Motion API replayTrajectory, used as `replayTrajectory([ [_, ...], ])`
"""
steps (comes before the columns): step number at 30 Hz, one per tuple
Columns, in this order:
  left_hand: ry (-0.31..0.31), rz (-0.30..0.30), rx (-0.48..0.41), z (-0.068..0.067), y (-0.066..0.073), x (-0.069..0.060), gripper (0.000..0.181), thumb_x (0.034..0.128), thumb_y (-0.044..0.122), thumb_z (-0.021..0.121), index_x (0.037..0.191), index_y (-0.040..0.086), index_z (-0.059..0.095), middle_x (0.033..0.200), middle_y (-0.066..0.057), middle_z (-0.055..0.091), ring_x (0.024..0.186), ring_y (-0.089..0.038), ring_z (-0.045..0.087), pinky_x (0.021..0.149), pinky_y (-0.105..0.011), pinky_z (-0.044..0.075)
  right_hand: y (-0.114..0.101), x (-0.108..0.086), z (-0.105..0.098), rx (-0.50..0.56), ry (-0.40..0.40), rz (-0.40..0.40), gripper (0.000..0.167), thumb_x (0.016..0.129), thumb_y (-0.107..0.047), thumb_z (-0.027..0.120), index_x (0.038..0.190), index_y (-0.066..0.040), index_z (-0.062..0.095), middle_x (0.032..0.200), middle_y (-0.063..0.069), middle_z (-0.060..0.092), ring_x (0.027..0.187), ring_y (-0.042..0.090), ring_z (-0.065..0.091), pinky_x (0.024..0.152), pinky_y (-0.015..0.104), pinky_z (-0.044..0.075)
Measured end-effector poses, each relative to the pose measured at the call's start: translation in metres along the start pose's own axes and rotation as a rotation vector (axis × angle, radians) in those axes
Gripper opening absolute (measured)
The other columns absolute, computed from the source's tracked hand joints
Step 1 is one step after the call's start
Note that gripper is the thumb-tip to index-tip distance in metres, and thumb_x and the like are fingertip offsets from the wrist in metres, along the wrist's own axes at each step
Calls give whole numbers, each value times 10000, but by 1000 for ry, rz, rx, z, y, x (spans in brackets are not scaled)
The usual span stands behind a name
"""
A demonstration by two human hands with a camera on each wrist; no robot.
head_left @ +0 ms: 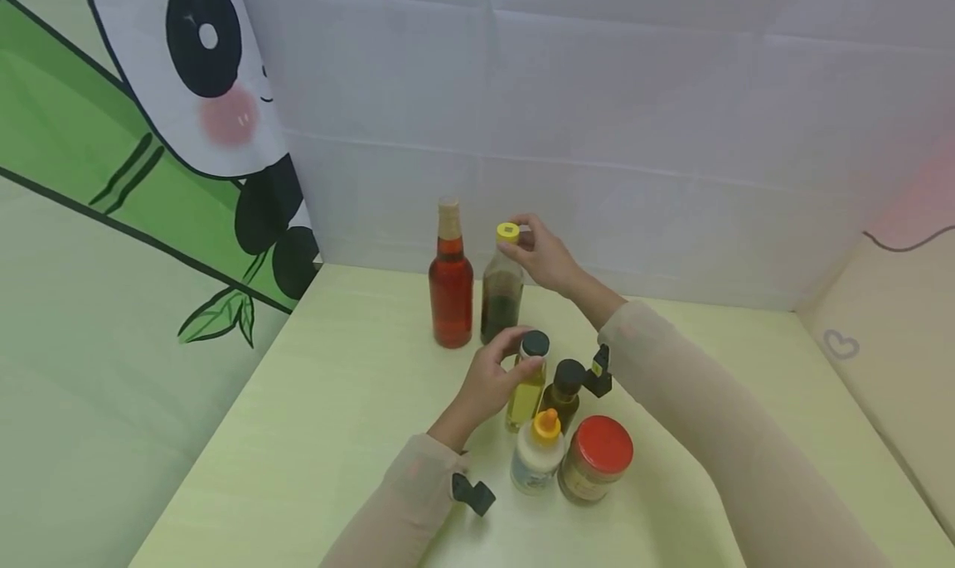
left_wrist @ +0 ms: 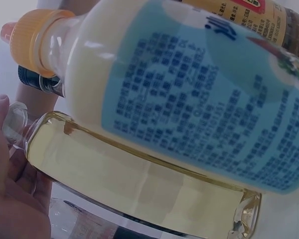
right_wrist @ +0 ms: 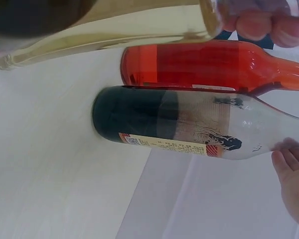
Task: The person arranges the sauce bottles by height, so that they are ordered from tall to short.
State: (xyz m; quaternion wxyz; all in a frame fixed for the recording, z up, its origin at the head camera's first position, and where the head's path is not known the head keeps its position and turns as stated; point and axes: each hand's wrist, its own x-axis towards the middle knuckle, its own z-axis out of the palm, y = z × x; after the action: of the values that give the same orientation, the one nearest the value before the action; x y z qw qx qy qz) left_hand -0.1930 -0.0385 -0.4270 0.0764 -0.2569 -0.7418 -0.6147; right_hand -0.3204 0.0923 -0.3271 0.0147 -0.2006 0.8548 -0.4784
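Note:
My right hand [head_left: 548,257] pinches the neck, just under the yellow cap, of a clear glass bottle [head_left: 501,294] partly filled with dark liquid. That bottle stands upright at the back, beside a bottle of red liquid [head_left: 451,303]. Nearer to me, my left hand [head_left: 487,385] grips the top of a slim bottle of yellow oil [head_left: 525,402] below its dark cap. In the left wrist view, fingers and thumb lie around the oil bottle's neck [left_wrist: 22,124]. The right wrist view shows dark liquid [right_wrist: 134,112] filling roughly the lower half of its bottle.
In front of the oil bottle stand a white squeeze bottle [head_left: 533,464] with an orange cap and a jar [head_left: 585,478] with a red lid. A black-capped bottle [head_left: 564,394] is close behind them. Fabric walls enclose the pale table [head_left: 298,435] at the back and sides.

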Motion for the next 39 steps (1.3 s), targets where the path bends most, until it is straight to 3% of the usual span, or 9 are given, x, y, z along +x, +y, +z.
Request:
replayTrajectory([
  [7,-14,-25,26,-2,7,1,378,884,-12,654,1242,-64,547,1221,-214,606,1144,-361,570,998,-473,433,-2,-3,-3,6,-42,7,554,978,-278,613,1439,-90,370,1362,167,533,1265,273,496,1024,429,409],
  [14,3,20,13,-1,1,1,401,888,-13,657,1268,-56,539,1215,-214,612,1137,-367,574,996,-488,432,-6,-8,-7,-37,-70,23,616,974,-301,615,1479,-108,321,1418,161,486,1284,258,479,1025,422,410],
  [22,-7,41,5,-3,-3,0,410,928,178,671,1283,7,554,1237,-146,616,1157,-301,576,998,-451,438,-5,-16,-12,-14,-87,27,637,970,-310,618,1488,-105,309,1431,149,474,1290,258,470,1019,414,418],
  [27,-4,43,1,-4,-5,0,411,936,207,665,1279,7,556,1220,-143,622,1146,-301,580,991,-450,443,-4,-19,-14,-19,-101,25,638,981,-299,601,1494,-91,286,1445,145,459,1299,263,461,1020,421,417],
  [35,-12,9,6,-4,-4,-1,523,942,390,640,1293,14,546,1263,-135,602,1181,-293,561,1003,-452,433,-3,-25,-19,-27,-108,37,627,988,-304,590,1496,-99,286,1436,150,467,1298,274,462,1015,442,420],
  [39,-13,-4,-3,-2,-4,-1,504,945,368,642,1294,18,547,1276,-130,596,1192,-289,553,1011,-453,425,-2,-28,-21,-39,-116,25,634,991,-312,584,1502,-91,281,1434,156,471,1302,279,458,1022,447,412],
])
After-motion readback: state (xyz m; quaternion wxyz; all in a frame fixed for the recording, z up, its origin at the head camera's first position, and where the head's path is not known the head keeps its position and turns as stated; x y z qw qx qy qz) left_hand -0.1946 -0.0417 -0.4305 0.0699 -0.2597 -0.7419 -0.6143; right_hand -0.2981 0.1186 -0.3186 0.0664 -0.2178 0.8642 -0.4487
